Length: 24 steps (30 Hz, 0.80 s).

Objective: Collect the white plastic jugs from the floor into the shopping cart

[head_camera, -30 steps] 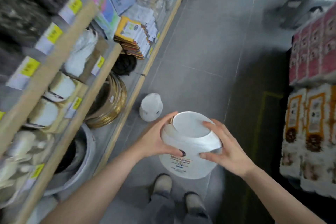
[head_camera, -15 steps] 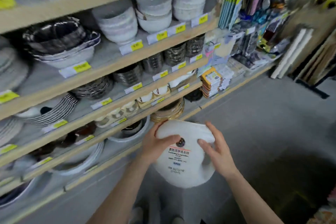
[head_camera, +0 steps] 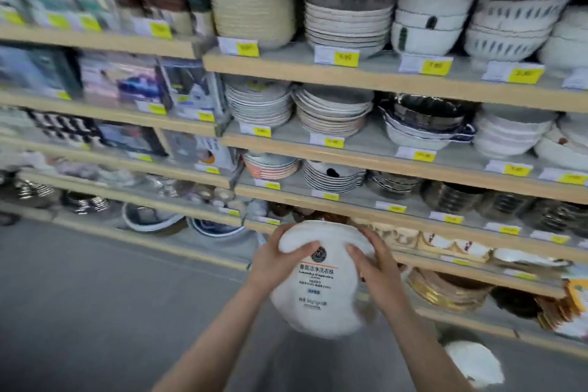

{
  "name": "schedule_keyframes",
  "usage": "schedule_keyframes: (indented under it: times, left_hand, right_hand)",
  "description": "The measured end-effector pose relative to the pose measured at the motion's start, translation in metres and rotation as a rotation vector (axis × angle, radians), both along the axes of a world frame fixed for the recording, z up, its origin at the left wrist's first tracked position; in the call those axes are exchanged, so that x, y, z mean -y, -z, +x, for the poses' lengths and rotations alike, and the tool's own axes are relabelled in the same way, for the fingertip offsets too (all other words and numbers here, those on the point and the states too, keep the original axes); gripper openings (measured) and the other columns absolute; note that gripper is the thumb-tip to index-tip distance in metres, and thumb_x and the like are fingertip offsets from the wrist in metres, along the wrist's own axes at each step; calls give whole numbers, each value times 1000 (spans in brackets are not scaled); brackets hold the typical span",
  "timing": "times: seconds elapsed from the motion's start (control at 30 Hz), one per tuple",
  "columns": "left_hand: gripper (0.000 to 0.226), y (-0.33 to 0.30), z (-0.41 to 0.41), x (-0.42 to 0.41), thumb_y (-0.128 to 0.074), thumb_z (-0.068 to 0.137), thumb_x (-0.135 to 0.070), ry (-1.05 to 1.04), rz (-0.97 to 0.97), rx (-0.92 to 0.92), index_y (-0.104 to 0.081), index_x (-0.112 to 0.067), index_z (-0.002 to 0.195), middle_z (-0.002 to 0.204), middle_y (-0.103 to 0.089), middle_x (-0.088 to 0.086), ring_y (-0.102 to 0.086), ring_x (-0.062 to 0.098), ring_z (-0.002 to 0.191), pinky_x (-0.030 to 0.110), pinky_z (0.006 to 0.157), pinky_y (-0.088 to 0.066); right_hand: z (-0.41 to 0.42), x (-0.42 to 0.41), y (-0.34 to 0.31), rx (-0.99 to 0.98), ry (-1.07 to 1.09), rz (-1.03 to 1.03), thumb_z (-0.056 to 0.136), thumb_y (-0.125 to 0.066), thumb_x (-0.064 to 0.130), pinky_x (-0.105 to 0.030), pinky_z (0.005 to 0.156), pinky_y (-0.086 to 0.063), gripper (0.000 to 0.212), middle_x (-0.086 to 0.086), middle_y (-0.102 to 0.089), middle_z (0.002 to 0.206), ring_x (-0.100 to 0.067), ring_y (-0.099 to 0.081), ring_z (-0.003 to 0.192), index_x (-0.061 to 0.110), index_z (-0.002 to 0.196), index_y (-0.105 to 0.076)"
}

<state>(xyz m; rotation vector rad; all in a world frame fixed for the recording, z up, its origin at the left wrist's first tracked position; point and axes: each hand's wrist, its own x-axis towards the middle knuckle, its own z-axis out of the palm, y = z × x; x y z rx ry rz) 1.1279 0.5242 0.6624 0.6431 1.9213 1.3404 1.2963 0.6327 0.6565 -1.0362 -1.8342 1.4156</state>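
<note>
Jug (head_camera: 318, 283) (both hands gripping), shelf edge (head_camera: 394, 219) near

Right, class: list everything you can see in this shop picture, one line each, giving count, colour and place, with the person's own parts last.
White plastic jug with printed label: one, white, held mid-frame between both hands.
Second white plastic jug: one, white, floor at lower right.
Wooden shelves: several tiers, tan, across the back.
Stacked ceramic bowls and plates: many, mostly white and grey, on the shelves.
Yellow price tags: many, shelf edges.
Grey floor: lower left.
Left hand: grips jug.
Right hand: grips jug.
</note>
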Motion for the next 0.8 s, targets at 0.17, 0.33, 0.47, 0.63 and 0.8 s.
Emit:
schedule_keyframes:
  times: [0.17,0.33,0.47,0.63,0.8]
  left_hand:
    - [89,-16,-112,101,-79,42,-69,-149,72,30,-59,-28,119,109,-69,-6,-65,10,100,39,95,-51]
    - [88,-27,-213,205,-81,39,-71,-373,84,25,-61,-32,115,106,-71,-8,-67,11,98,41,93,-52]
    - [77,-35,-279,272,-78,39,-75,-561,74,-2,-62,-41,106,104,-70,-12,-66,10,98,39,92,-52]
    - [62,-37,-351,331,-77,50,-66,-772,103,-29,-64,-34,101,99,-71,-11,-68,8,90,39,88,-55]
    - [57,-31,-436,366,-75,51,-70,-944,64,-91,-62,-38,96,98,-70,-14,-67,11,93,41,89,-54]
  right_hand:
    - [-137,70,-12,3,-180,39,62,-58,73,-45,103,-42,57,10,-55,129,-12,-52,119,50,113,-53]
    - [-269,147,-26,-9,-389,25,63,-57,68,-43,102,-42,42,10,-54,128,-12,-52,117,56,103,-54]
    - [-367,199,-41,-27,-567,9,68,-62,61,-40,100,-45,50,13,-56,123,-13,-54,114,43,114,-56]
    - [-484,244,-48,-16,-828,24,78,-66,46,-17,87,-42,35,10,-56,120,-7,-52,109,42,111,-53]
    - [-599,274,-51,-33,-1026,10,70,-59,49,-11,80,-40,45,15,-57,116,3,-52,101,41,114,-51]
